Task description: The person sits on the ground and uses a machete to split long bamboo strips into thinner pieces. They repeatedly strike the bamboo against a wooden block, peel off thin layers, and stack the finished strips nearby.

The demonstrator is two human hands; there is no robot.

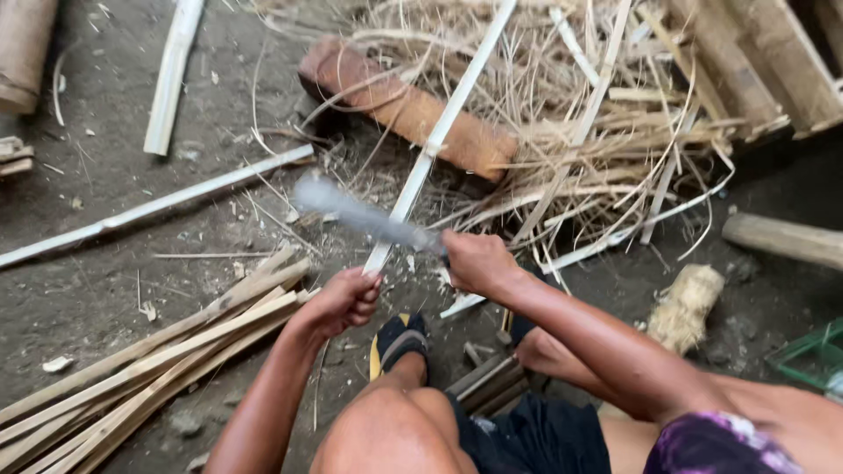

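My left hand [344,300] grips the near end of a long pale bamboo strip [443,123] that runs away up and to the right, resting across a reddish wooden block [404,107]. My right hand [474,262] is closed on the handle of a large knife [356,211]. Its grey blade is blurred with motion and points left, crossing the strip just above my left hand. My knee and a foot in a black and yellow sandal [399,338] are below the hands.
A bundle of split bamboo slats [149,364] lies at lower left. A heap of thin shavings [597,132] covers the upper right. Loose strips [158,206] lie on the dirt floor. A log [781,239] and a green crate [812,351] sit at right.
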